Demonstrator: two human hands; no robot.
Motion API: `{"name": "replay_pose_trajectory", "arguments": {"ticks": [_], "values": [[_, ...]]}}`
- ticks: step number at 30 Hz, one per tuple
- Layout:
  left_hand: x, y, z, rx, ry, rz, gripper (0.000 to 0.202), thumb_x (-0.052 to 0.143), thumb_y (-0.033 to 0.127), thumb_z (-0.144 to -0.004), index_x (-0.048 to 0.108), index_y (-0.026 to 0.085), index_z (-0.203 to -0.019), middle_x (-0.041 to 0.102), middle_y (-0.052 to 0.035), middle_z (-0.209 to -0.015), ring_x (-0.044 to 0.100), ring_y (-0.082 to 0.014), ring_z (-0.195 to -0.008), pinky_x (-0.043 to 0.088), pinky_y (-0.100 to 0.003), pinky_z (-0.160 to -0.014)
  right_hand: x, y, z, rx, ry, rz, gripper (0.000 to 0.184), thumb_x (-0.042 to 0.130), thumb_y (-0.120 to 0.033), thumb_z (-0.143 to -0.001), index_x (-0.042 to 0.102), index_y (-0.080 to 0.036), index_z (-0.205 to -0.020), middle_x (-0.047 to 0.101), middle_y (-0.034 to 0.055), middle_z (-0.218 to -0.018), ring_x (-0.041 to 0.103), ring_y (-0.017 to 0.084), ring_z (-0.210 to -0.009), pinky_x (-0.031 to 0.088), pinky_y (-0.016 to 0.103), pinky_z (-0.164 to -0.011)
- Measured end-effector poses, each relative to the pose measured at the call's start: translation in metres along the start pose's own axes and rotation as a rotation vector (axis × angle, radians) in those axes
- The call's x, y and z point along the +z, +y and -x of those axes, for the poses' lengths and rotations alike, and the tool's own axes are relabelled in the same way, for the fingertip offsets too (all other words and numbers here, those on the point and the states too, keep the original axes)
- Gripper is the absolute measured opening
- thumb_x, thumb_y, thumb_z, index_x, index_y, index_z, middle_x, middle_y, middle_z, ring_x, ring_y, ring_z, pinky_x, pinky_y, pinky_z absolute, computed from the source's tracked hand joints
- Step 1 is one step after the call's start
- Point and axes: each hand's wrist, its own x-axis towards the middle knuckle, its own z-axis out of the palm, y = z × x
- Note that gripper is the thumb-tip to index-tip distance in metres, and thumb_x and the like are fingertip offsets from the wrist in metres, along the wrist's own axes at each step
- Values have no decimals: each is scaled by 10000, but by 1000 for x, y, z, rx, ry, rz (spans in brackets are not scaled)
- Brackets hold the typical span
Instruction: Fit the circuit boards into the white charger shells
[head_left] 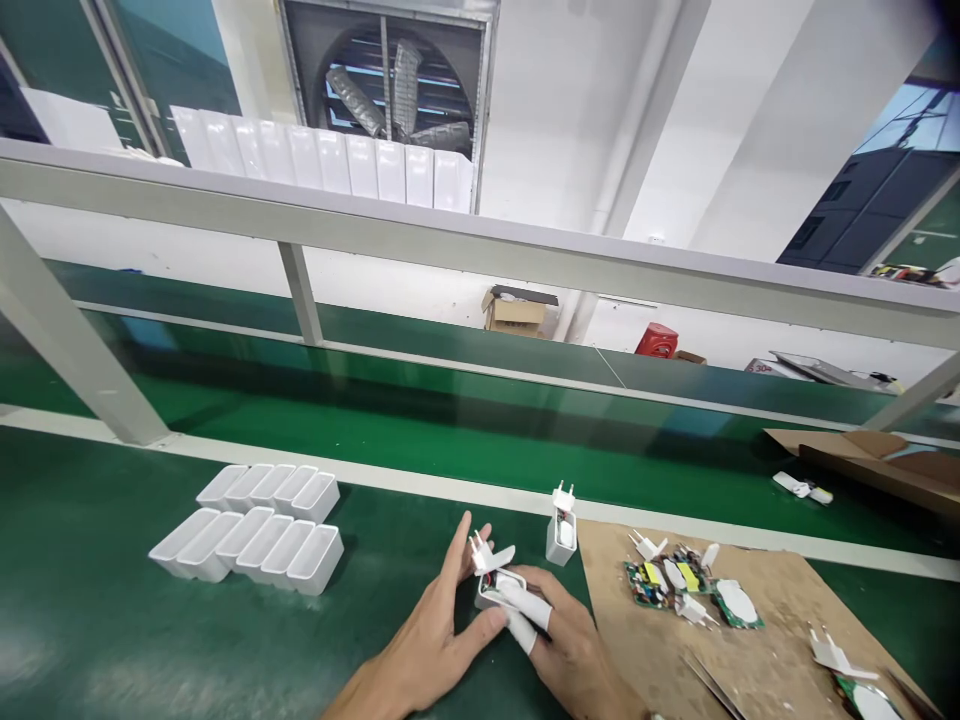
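Head view: both hands meet low centre over the green surface (112,620). The right hand (570,655), two fingers in white finger cots (527,612), wraps a white charger shell (498,592) from the right. The left hand (431,640) pinches the same shell from the left, thumb low, fingers long and only narrowly closed. A plug cap (489,553) with two pins sits tilted at the shell's open top, not seated flush. Red wire shows inside the opening. The shell is held just off the surface, near the cardboard sheet (750,680).

Step, as judged: closing up, with the cap going onto the shell. The next move calls for squaring the cap to the opening, tucking the wire clear, then an even press.

Around them:
- One standing charger (561,530), pins up, just beyond the hands.
- Two rows of empty white shells (255,535) well to the left.
- Circuit boards (660,585) and loose plug caps on the cardboard sheet to the right.
- The conveyor belt (450,420) runs across behind.
- A wall fan (390,85) at the top and a cardboard box (517,310) far back.
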Motion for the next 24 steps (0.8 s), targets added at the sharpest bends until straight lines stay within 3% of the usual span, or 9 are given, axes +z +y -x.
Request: {"name": "replay_pose_trajectory", "arguments": {"ticks": [4,6,9,11,14,19,24], "values": [[2,-3,0,111,52,-59,1007,665,460,-993,-85,378,-1660,316,-140,-1711,452,-315,-1510,405,-591,-1230,-3,-1,3,42,10,23,446,562,-107,-995,597,-278,-1406,691,124,-1301,733,253,-1130,655,358,-927],[3,-2,-2,145,89,-131,929,701,420,-976,83,370,-1667,382,-135,-1678,517,-315,-1462,463,-544,-1203,-2,0,6,65,-34,39,412,509,-87,-991,631,-254,-1348,699,129,-1261,750,254,-1057,669,362,-873],[5,0,-7,178,176,-246,501,650,321,-1008,504,327,-1487,582,-111,-1494,623,-280,-1345,543,-456,-1136,3,3,10,83,-82,60,437,463,-71,-992,596,-239,-1373,686,137,-1260,742,253,-1039,666,371,-852],[6,0,-10,187,234,-251,254,608,284,-1027,632,288,-1279,668,-93,-1318,678,-245,-1234,605,-382,-1031,6,3,11,108,-72,67,480,477,-87,-1002,517,-242,-1454,679,137,-1256,732,253,-1046,662,374,-856],[7,-2,-12,179,261,-201,124,597,273,-1032,627,267,-1152,680,-75,-1209,696,-211,-1151,634,-316,-918,6,2,10,149,-104,71,484,491,-127,-1024,480,-259,-1489,673,124,-1215,716,262,-1034,655,402,-865],[9,-7,-10,167,237,-149,81,561,261,-1051,589,259,-1127,643,-76,-1234,678,-193,-1159,630,-328,-925,1,-3,3,218,-141,-6,369,496,-167,-1040,551,-261,-1393,647,98,-1135,698,228,-949,642,377,-849],[7,-3,-8,173,225,-164,54,555,260,-1050,575,251,-1099,640,-83,-1223,667,-212,-1185,617,-353,-936,5,-5,4,189,-152,80,362,480,-152,-1021,557,-261,-1357,630,86,-1050,682,240,-892,641,383,-773]]}}
